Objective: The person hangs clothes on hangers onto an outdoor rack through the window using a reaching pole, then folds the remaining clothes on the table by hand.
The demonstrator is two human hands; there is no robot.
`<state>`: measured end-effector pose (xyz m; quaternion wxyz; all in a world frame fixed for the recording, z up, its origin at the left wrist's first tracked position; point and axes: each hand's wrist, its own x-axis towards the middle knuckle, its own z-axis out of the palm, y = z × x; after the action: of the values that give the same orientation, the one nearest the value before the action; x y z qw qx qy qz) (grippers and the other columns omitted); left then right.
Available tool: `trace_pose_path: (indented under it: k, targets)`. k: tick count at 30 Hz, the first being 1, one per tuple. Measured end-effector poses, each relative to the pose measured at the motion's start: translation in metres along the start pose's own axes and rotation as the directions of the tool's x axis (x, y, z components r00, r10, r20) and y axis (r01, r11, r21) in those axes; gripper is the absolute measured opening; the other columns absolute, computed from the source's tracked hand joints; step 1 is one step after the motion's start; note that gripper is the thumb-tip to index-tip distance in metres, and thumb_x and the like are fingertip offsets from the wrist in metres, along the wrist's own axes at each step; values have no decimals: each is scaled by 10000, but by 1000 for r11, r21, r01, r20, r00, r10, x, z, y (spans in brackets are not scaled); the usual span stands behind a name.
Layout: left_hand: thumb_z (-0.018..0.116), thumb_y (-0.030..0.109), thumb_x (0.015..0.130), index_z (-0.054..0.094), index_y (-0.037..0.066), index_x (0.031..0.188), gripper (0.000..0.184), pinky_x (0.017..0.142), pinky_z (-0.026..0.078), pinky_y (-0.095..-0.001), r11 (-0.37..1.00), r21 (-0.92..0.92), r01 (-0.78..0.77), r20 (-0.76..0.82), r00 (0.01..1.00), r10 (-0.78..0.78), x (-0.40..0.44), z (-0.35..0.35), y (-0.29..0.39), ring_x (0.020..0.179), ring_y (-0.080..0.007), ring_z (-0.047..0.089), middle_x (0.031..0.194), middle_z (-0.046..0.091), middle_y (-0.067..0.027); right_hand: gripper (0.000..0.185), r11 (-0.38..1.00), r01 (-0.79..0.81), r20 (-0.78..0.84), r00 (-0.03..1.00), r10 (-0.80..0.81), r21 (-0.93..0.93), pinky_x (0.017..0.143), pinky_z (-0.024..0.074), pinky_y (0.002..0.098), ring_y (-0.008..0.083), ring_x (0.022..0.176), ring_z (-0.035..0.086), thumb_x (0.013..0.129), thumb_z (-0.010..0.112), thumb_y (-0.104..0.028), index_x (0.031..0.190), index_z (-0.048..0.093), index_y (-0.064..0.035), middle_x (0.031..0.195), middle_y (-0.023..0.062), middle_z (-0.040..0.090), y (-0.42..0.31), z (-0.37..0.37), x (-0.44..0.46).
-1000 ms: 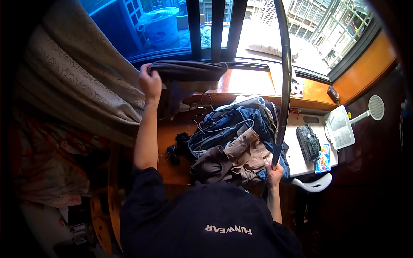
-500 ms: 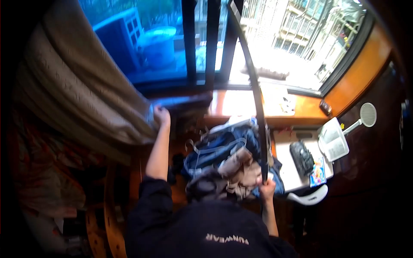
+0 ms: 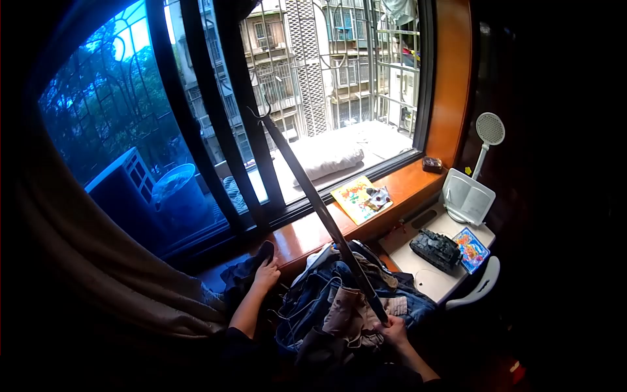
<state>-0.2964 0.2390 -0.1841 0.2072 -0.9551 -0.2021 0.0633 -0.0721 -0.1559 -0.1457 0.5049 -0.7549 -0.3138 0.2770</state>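
My right hand [image 3: 392,331] is closed round the lower end of a long dark clothes pole [image 3: 320,206]. The pole slants up to the left, and its forked metal hook [image 3: 261,114] stands in front of the window frame. My left hand [image 3: 266,276] is closed on a dark piece of cloth [image 3: 243,273] by the sill; what kind of garment it is, I cannot tell. Between my hands lies a heap of clothes [image 3: 313,300], blue, dark and beige, with hangers among them. A beige garment [image 3: 346,310] lies on top, close to the pole.
A brown curtain [image 3: 130,261] hangs at left beside the window. On the wooden sill [image 3: 294,238] lies a colourful book [image 3: 359,199]. At right, a small desk [image 3: 411,261] bears a dark model tank [image 3: 436,249] and a reading stand [image 3: 469,197], with a white chair back [image 3: 477,287] beside it.
My left hand has come away from the curtain's edge to the dark cloth. The pole now leans further left, still in my right hand. My view has turned, showing more of the window.
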Motion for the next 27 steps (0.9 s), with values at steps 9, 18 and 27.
trace_pose_path:
  k: [9,18,27]
  targets:
    - [433,153,775,579,164,739,151,928,192,-366,973,223,-61,-74,994,80,-14,-1,-18,878,-127,513,649,600,-8,290,1000,-10,-107,994,10,1,455,366,272,94,472,432,686,677,-248,600,502,-32,478,18,436,23,-13,-16]
    - [552,235,764,620,86,864,191,888,328,-343,953,150,-263,504,850,155,-12,-81,4,814,-183,626,830,657,-70,346,998,-46,-86,995,50,47,466,366,297,123,469,421,672,675,-285,576,458,-32,482,54,414,42,-10,-7]
    - [648,259,687,674,136,911,257,736,489,-332,997,-2,-72,728,684,51,54,-74,45,897,-206,616,955,641,-94,399,1000,25,-102,994,-25,-8,442,353,303,135,447,402,671,683,-318,553,419,-43,463,49,381,44,-7,-11]
